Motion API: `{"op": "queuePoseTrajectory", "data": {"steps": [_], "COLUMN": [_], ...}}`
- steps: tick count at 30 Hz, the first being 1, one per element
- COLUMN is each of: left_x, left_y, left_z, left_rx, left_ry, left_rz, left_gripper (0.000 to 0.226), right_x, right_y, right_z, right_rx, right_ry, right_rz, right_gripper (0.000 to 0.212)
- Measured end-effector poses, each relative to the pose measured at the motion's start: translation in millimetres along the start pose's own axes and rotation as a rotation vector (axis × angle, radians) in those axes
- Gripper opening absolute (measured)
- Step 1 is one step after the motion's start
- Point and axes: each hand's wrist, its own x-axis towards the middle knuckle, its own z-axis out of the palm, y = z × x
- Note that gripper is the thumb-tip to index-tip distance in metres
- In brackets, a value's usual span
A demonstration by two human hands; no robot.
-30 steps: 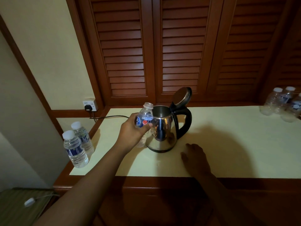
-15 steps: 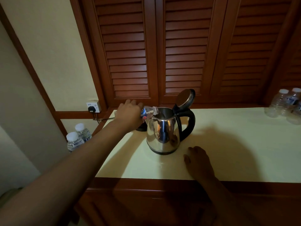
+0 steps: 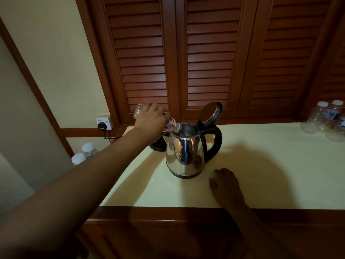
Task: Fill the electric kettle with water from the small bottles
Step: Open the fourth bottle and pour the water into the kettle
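A steel electric kettle (image 3: 183,156) stands on the cream countertop (image 3: 261,165) with its lid (image 3: 211,112) flipped up and its black handle to the right. My left hand (image 3: 150,124) grips a small clear water bottle (image 3: 171,127), tilted with its base up to the left and its uncapped neck over the kettle's opening. My right hand (image 3: 225,186) rests flat on the counter just right of the kettle's base, fingers relaxed and holding nothing.
Two capped full bottles (image 3: 84,154) stand at the left, lower than the counter. Several bottles (image 3: 326,120) that look empty sit at the counter's far right. The kettle's black power base (image 3: 157,145) sits behind the kettle, its cord running to a wall socket (image 3: 104,123). Wooden louvred doors rise behind.
My left hand has raised the bottle from upright beside the kettle and tipped it neck-down over the opening. My right hand has stayed on the counter.
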Motion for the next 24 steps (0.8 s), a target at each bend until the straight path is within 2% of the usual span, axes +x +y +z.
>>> {"op": "queuePoseTrajectory", "data": {"steps": [6,12,17,24], "left_x": [2.8,3.4,4.7,7.0], "left_y": [2.9,5.6,6.8,9.6], "left_z": [-1.6,-2.4,-4.1,-6.7], "left_rx": [0.024,0.053,0.057,0.068], "left_ry": [0.029,0.050,0.086,0.099], "left_rz": [0.028,0.066,0.090,0.102], "left_gripper": [0.058,0.066,0.059,0.060], "right_x": [-0.7,0.4,-0.2,-1.1], "right_y": [-0.5,0.8,0.9,-0.4], "right_z": [-1.0,1.0,0.7,-0.2], "right_rx": [0.003,0.021,0.017,0.034], "right_ry": [0.014,0.029,0.012,0.022], "right_rz": [-0.010,-0.019,-0.011,-0.010], "right_gripper": [0.046,0.036,0.041,0.043]}}
